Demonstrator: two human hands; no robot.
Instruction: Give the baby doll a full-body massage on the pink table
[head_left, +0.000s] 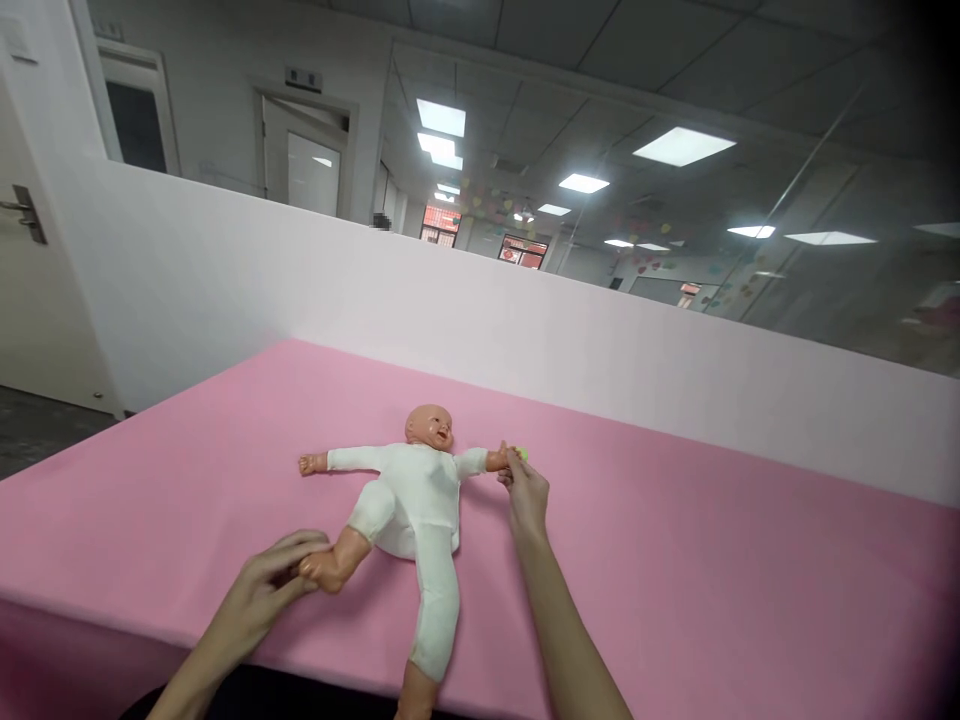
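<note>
Fig. Pink-covered table (660, 580) set against white partition (570, 350); glazed office w/ lit ceiling panels (682, 146) beyond. Baby doll (412, 495) in white suit laid face-up mid-table, head far, feet near, long axis approx. near-far. Doll's foot (319, 570), on leg bent to left, clasped in full grip by L hand (259, 595). Small green obj (521, 455) held in narrow pinch by R hand (527, 492), just beside doll's outstretched right-side hand (495, 460).

- the cloth (637, 570) is plain pink, it has no pattern;
- the doll's suit (409, 500) is white;
- the doll's head (430, 430) is peach colour;
- the small thing (522, 455) is yellow-green;
- the wall (525, 330) is very pale pink;
</note>
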